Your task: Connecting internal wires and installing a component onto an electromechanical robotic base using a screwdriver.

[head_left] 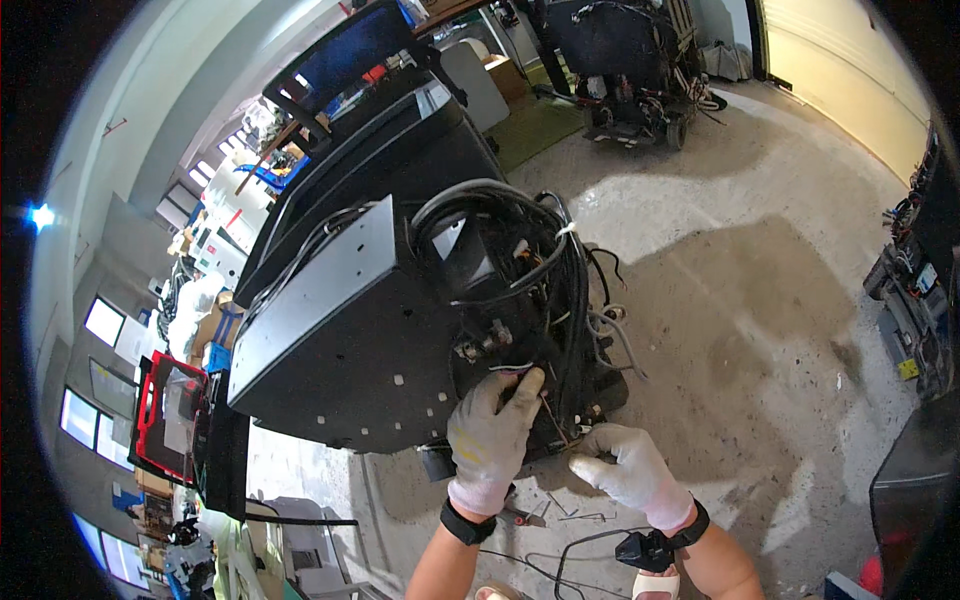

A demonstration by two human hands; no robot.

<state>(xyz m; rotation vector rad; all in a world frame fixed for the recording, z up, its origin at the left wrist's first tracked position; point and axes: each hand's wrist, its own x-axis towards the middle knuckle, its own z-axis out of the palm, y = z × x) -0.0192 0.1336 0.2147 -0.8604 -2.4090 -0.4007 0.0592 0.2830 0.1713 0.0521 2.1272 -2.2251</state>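
A black metal machine housing (350, 350) on a wheeled base stands in front of me, its right side packed with a thick bundle of black and grey cables (572, 290). My left hand (490, 432), in a light grey work glove, is closed at the lower part of that side, thumb and fingers together beside a short thin wire (510, 368); what they grip is hidden. My right hand (630, 470), gloved too, is curled with thumb and forefinger close together by the base's lower right corner. Near its fingertips runs a thin rod-like piece (556, 418). Whether the right fingers hold anything small is unclear.
Pliers (522, 516) and several hex keys (582, 517) lie on the concrete floor near my feet, with a black cable (565, 560). A red-framed case (160, 415) stands left. Another wheeled machine (635, 70) is at the back, and more machine parts (915, 280) line the right.
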